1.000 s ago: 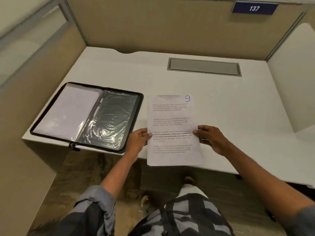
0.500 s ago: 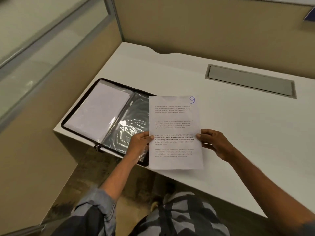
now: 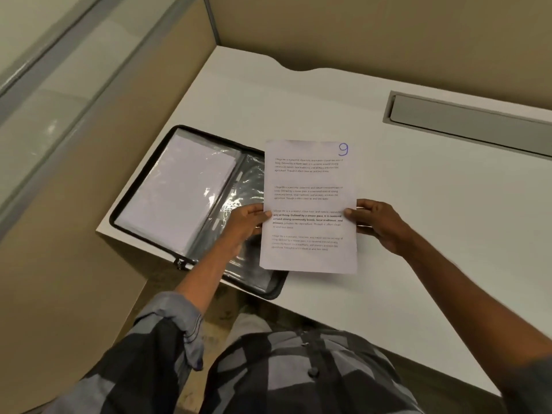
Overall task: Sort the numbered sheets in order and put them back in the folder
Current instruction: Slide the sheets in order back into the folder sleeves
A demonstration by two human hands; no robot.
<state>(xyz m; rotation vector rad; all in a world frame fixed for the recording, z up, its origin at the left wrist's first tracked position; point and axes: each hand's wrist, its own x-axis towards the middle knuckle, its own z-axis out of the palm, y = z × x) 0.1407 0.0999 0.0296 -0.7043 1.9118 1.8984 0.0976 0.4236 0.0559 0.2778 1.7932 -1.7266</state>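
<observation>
Paper first: white printed sheet (image 3: 309, 204) with a blue handwritten 9 in its top right corner, held face up between both hands over the near part of the desk. Pinched at its left edge by the left hand (image 3: 245, 224), thumb on the printed face, fingers curled beneath. Gripped at its right edge by the right hand (image 3: 378, 222) the same way, thumb on top, fingers mostly hidden behind the paper. Cannot tell whether one sheet or several.

Left side of the sheet overlapping the right half of the folder; touching it or raised above it, cannot tell.

Under and beyond the left hand: open black zip-edged folder (image 3: 277, 286), flat on the desk's left end. Just beyond the left knuckles, crinkled clear plastic pocket (image 3: 245, 177) catching glare. Farther to that hand's left, white pile of paper (image 3: 179, 192) under a clear sleeve. Metal zip pull (image 3: 180, 262) beside the left wrist, at the folder's near edge.

Beneath the right hand, smooth white desk top (image 3: 418, 204). Well beyond the right hand, long grey cable hatch (image 3: 466, 118) set into the desk. Beige partition panels (image 3: 358, 34) behind. Grey-and-black checked sleeve (image 3: 167, 333) pushed up the left forearm.
</observation>
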